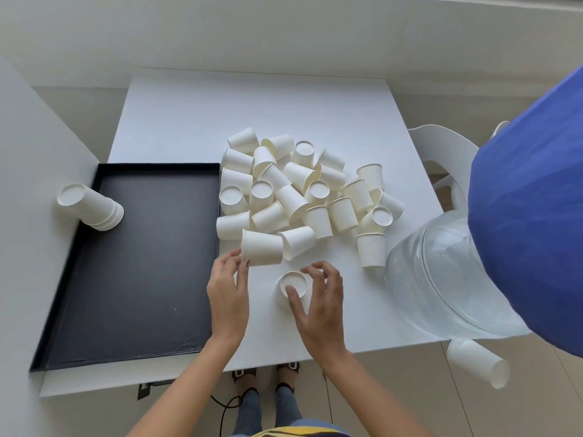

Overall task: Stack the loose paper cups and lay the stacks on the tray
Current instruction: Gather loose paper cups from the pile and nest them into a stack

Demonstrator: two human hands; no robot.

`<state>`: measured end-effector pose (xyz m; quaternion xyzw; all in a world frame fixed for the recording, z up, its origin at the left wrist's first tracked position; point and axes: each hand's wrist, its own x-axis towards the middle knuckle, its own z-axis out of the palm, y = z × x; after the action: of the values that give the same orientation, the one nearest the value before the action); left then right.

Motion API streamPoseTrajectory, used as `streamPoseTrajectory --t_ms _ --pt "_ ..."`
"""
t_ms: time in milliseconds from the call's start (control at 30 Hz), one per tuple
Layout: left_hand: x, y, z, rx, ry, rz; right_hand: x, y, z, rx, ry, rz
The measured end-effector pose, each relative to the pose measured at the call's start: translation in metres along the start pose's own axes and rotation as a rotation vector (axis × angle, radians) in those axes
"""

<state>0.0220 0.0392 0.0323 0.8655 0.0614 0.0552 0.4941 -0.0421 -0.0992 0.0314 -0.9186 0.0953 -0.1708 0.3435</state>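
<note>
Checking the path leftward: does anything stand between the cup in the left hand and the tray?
Nothing visible. The left hand holds the cup right beside the tray; the stack lies at its far corner.

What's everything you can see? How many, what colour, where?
loose paper cups: heap, too many to count, white, mid-table beside the tray
sideways cup: one, white, near edge of heap
upside-down cup: one, white, on table before heap
cup stack: one, white, lying across the tray's far-left rim
second cup stack: one, white, lower right, off the table
tray: one, black, table's left side
table: one, white
clear container: one, see-through, table's right edge
chair: one, white, right of table
blue cloth: one, blue, far right
left hand: pinches sideways cup
right hand: grips upside-down cup
feet: two, dark sandals, on floor
</note>
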Motion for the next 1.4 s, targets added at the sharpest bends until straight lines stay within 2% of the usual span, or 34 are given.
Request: streamPoseTrajectory --t_ms 100,167,300,433,567,700,900,1033,1167,1267,1400 --pt "-0.005 0.022 -0.01 -0.14 0.022 -0.035 0.009 -0.012 -0.01 0.378 0.017 0.186" --pt "-0.009 0.033 -0.012 -0.244 -0.058 -0.081 0.015 -0.021 -0.017 0.606 -0.027 0.305" --pt "-0.02 0.045 -0.008 -0.46 -0.285 -0.178 0.023 -0.029 -0.024 0.729 -0.05 0.319" --pt "-0.024 0.038 -0.006 -0.443 -0.386 -0.208 0.028 -0.023 -0.034 0.62 0.031 0.276" --pt "-0.028 0.024 -0.005 -0.34 -0.348 -0.25 0.023 -0.015 -0.036 0.343 0.053 0.124" --pt "-0.03 0.01 -0.002 -0.351 -0.382 -0.368 0.011 -0.008 -0.021 0.165 -0.083 0.108" --pt "-0.032 0.006 0.004 -0.602 -0.444 -0.588 -0.005 0.009 0.004 0.114 -0.233 0.151" --pt "-0.033 0.008 0.008 -0.546 -0.467 -0.582 -0.007 0.019 0.01 0.111 -0.289 0.15" --pt "-0.034 0.007 0.012 -0.361 -0.467 -0.464 0.0 0.021 0.002 0.166 -0.333 0.069" --pt "-0.036 0.005 0.014 -0.279 -0.465 -0.399 0.011 0.022 -0.005 0.2 -0.237 0.08" --pt "-0.034 0.006 0.021 -0.295 -0.478 -0.467 0.046 0.026 -0.003 -0.001 -0.165 0.04"
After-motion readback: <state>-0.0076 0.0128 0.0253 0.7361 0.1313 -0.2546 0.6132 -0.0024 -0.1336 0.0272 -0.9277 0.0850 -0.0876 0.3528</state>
